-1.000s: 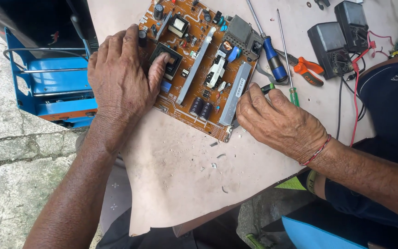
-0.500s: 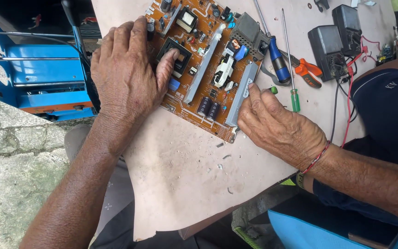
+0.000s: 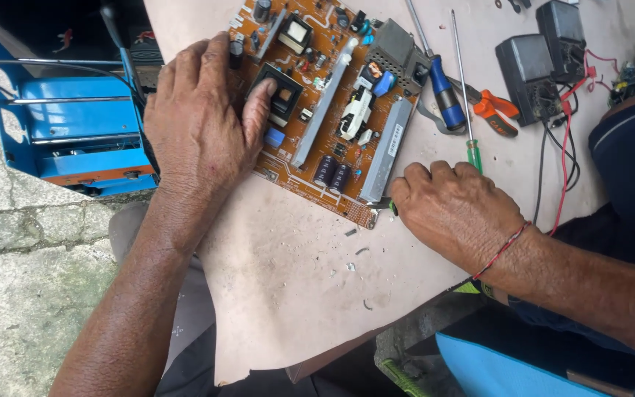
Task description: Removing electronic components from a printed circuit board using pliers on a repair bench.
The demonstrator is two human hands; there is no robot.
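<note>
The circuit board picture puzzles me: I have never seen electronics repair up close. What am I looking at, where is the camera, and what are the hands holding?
The camera sits on the person's head and looks down at their own two bare hands. An orange-brown circuit board lies on a tan work surface. The left hand rests flat on the board's left side, its thumb on a black block-shaped part. The right hand is curled at the board's lower right corner; a bit of green shows at its fingers, but what it grips is hidden. Nearby lie a blue-handled screwdriver, a green-handled screwdriver, orange-handled pliers and two black boxes with red and black wires. A blue metal rack stands at the left.
</note>
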